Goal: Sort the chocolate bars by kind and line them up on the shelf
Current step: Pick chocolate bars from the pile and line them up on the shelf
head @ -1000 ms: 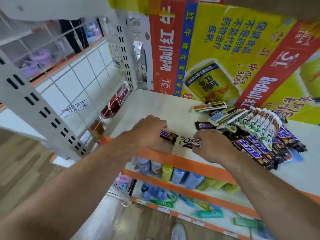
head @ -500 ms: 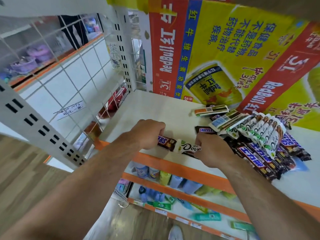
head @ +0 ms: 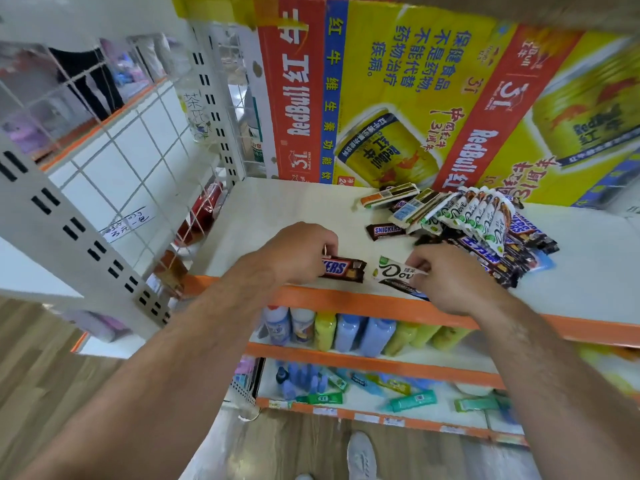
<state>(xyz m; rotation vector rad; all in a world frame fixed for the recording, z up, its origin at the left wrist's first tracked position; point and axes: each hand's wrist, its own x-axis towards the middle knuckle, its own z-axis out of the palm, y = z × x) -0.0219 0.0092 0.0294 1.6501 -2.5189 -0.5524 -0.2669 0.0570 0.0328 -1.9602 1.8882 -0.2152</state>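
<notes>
Two bars near shelf [head: 294,209] edge: Snickers bar [head: 346,269] pinched by left hand [head: 298,254], Dove bar [head: 393,271] by right hand [head: 450,278].

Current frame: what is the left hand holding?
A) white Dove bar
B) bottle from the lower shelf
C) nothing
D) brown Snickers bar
D: the left hand grips the brown Snickers bar near the front edge of the shelf, while the white Dove bar is pinched by the right hand.
</notes>
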